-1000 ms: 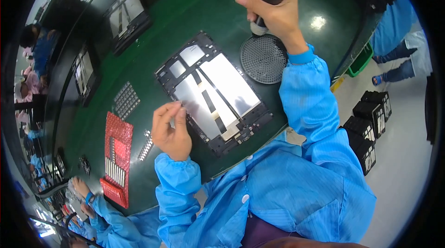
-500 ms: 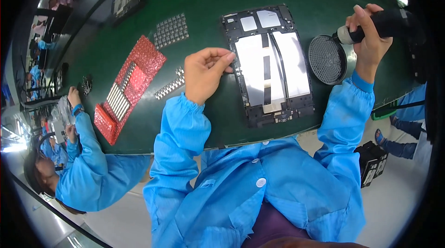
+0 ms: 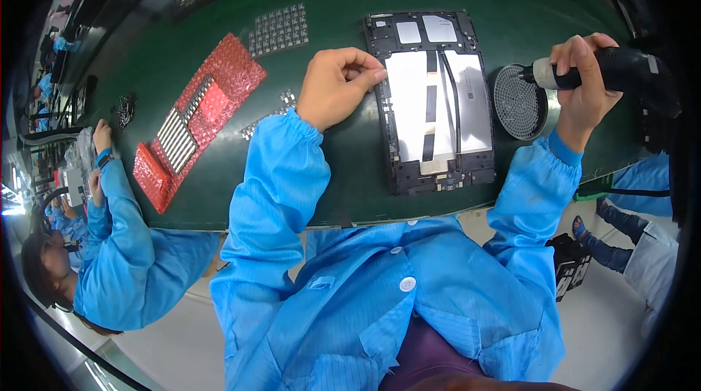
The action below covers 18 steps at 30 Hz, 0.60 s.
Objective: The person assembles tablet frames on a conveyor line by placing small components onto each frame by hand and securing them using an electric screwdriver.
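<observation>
We see the left hand pinched narrow at the left edge of the flat black rectangular device with silver panels, perhaps to steady it; whether it grips anything, we cannot tell. The right hand wraps a black powered screwdriver, its tip over the round black gridded dish, set just right of the device, probably for easy reach. We can read no writing.

Desk green. Device black, panels silver. Power tool black, 2 o'clock. Bubble wrap red, 10 o'clock. Smock blue, fine-striped.
</observation>
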Tool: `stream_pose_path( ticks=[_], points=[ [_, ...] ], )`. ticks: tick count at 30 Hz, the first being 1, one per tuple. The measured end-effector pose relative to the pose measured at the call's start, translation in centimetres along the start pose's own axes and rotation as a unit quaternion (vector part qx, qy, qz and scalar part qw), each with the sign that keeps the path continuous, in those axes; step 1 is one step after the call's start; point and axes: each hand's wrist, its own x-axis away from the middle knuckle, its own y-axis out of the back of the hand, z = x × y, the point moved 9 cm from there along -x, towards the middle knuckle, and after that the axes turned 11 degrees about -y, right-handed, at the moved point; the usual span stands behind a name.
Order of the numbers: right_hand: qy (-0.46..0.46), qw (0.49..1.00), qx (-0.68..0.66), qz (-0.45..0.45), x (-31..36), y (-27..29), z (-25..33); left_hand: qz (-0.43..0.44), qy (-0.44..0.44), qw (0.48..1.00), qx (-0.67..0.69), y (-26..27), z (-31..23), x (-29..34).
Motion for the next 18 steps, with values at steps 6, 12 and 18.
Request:
stream_pose_path(
  ticks=[6,12,18],
  points=[
    [-0.016,0.999,-0.027,0.035,1.2,-3.9,0.5,-0.05,-0.102,0.991,-0.073,-0.6,-0.4,1.2],
    [-0.023,0.979,-0.024,0.203,1.6,-13.0,-1.1,-0.027,-0.346,0.858,-0.378,-2.0,-5.8,4.6],
    [-0.012,0.966,-0.112,0.234,-0.2,-18.8,-5.5,-0.012,-0.367,0.83,-0.42,-2.8,-5.8,4.5]
  ],
)
